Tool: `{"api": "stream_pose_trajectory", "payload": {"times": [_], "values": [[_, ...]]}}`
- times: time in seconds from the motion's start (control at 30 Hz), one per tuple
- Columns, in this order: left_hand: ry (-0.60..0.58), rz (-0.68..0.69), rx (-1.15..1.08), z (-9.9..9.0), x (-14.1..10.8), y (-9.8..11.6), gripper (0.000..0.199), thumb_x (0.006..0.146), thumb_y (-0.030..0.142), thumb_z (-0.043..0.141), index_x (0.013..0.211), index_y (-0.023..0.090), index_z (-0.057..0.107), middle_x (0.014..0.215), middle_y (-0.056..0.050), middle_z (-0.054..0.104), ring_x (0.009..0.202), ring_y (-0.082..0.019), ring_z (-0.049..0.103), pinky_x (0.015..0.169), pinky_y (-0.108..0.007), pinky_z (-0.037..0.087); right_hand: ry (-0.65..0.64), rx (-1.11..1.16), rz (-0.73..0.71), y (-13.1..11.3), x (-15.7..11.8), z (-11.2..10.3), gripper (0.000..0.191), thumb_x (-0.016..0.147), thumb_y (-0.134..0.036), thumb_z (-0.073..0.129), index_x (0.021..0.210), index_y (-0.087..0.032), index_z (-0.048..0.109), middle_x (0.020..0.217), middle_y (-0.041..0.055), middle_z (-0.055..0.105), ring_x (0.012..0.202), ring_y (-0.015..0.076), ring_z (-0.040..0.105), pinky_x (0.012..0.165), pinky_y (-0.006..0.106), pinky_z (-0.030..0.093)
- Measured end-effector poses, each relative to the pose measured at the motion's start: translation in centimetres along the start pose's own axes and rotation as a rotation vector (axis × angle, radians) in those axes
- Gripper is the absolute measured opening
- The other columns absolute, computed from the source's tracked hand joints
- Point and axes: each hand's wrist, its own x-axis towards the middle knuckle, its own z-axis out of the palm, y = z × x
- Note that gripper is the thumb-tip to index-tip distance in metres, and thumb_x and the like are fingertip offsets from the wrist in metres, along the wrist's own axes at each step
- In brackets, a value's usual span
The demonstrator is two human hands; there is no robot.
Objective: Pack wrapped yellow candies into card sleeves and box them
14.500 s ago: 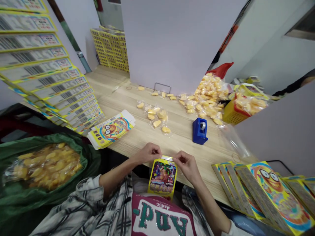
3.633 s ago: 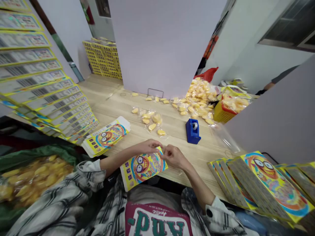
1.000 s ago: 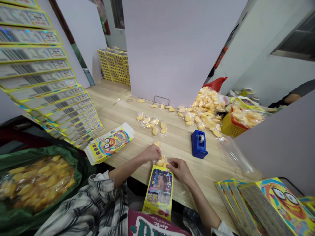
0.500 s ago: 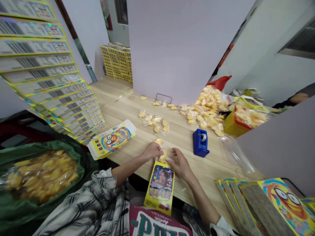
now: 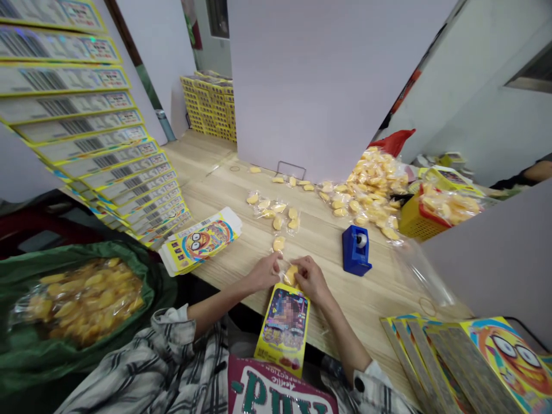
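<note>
A small clear packet with a yellow piece inside point(image 5: 290, 275) is between my two hands, just above the top end of a yellow printed box point(image 5: 282, 330). My right hand point(image 5: 312, 280) pinches the packet at its right side. The fingers of my left hand point(image 5: 264, 272) are closed at the left edge of its clear wrapper. The box leans against the table edge by my lap, its picture side up. Right above my left fingertips lies another yellow packet point(image 5: 279, 244).
Several packets point(image 5: 269, 208) lie mid-table, with a large pile point(image 5: 373, 181) behind a blue tape dispenser point(image 5: 356, 250). A flat carton point(image 5: 200, 240) and stacked cartons point(image 5: 95, 115) stand left, above a green bag point(image 5: 150, 287). More cartons point(image 5: 466, 356) lean right. A yellow basket point(image 5: 411, 215) holds packets.
My right hand has closed from spread fingers onto the packet above the box. My left hand has drawn slightly down and away from the upper packet, which now lies uncovered. The view has shifted slightly.
</note>
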Motion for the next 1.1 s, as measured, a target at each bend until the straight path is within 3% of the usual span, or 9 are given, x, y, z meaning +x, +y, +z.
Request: {"api": "stream_pose_trajectory", "payload": {"times": [0.17,0.3,0.4,0.53,0.67,0.77,0.97,1.03,1.1], "values": [[-0.008,-0.032,-0.149,0.0,-0.5,0.5,0.032,0.063,0.01,0.052,0.094,0.015,0.057,0.078,0.002,0.056,0.054,-0.007,0.049,0.052,-0.019,0.038,-0.143,0.048,-0.053,-0.1,-0.1,-1.0,0.023,0.079,-0.014,0.05,0.093,-0.018,0.068,0.085,0.0035,0.058,0.069,0.0137,0.053,0.062,0.024,0.041],[-0.114,0.068,-0.166,-0.1,-0.7,1.0,0.018,0.068,0.015,0.056,0.085,0.013,0.061,0.071,0.001,0.059,0.061,-0.01,0.054,0.057,-0.02,0.041,-0.099,-0.129,0.015,-0.7,0.2,-0.4,0.018,0.082,-0.033,0.056,0.08,-0.017,0.064,0.075,0.0026,0.059,0.067,0.0149,0.052,0.06,0.024,0.037],[-0.137,0.035,-0.209,0.0,-0.8,1.2,0.018,0.067,0.014,0.058,0.085,0.012,0.062,0.067,0.0,0.059,0.065,-0.013,0.057,0.06,-0.022,0.044,-0.004,-0.294,0.064,-1.1,0.6,0.7,0.011,0.075,-0.025,0.058,0.084,-0.018,0.058,0.075,0.0025,0.06,0.068,0.0163,0.053,0.062,0.024,0.036],[-0.055,-0.017,-0.219,-0.1,-1.2,1.2,0.028,0.063,0.009,0.058,0.09,0.012,0.062,0.075,0.0,0.06,0.062,-0.01,0.054,0.058,-0.02,0.043,0.043,-0.286,0.025,-1.0,1.0,1.2,0.021,0.069,-0.015,0.049,0.089,-0.018,0.054,0.077,0.0027,0.06,0.071,0.0174,0.054,0.064,0.025,0.037],[-0.003,0.064,-0.009,-0.5,-1.6,1.6,0.009,0.061,0.009,0.061,0.07,0.012,0.063,0.075,-0.001,0.058,0.06,-0.009,0.049,0.06,-0.021,0.041,0.038,-0.202,0.003,-0.5,1.2,0.5,0.017,0.066,-0.014,0.044,0.079,-0.019,0.053,0.068,-0.0004,0.055,0.064,0.0153,0.049,0.061,0.024,0.036],[-0.006,0.081,-0.005,-0.5,-1.7,1.6,0.006,0.061,0.01,0.061,0.065,0.013,0.061,0.07,0.0,0.055,0.059,-0.009,0.049,0.058,-0.021,0.039,0.023,-0.154,0.028,-0.6,1.1,0.1,0.013,0.064,-0.014,0.046,0.074,-0.019,0.052,0.063,-0.0029,0.052,0.06,0.0135,0.047,0.057,0.023,0.033],[-0.067,0.055,-0.259,0.0,-1.4,0.5,0.015,0.061,0.015,0.061,0.074,0.014,0.054,0.066,0.004,0.054,0.058,-0.009,0.05,0.054,-0.019,0.038,-0.257,0.024,-0.076,-1.5,0.1,0.5,0.007,0.071,-0.016,0.053,0.069,-0.017,0.06,0.063,-0.0032,0.057,0.06,0.0119,0.049,0.056,0.021,0.034],[-0.103,0.075,-0.244,-0.1,-1.2,0.3,0.011,0.062,0.015,0.061,0.072,0.014,0.055,0.065,0.003,0.054,0.059,-0.009,0.05,0.055,-0.019,0.038,-0.36,0.09,-0.111,-1.6,0.0,0.1,0.015,0.078,-0.018,0.05,0.067,-0.017,0.061,0.063,-0.0032,0.056,0.06,0.0117,0.049,0.057,0.021,0.035],[-0.124,0.093,-0.176,-0.3,-1.2,0.3,0.012,0.064,0.014,0.06,0.076,0.013,0.06,0.065,0.003,0.054,0.057,-0.009,0.048,0.055,-0.019,0.038,-0.382,0.056,-0.118,-1.7,0.1,-0.5,0.023,0.083,-0.021,0.048,0.064,-0.017,0.059,0.061,-0.003,0.054,0.06,0.0121,0.049,0.058,0.022,0.035]]}}
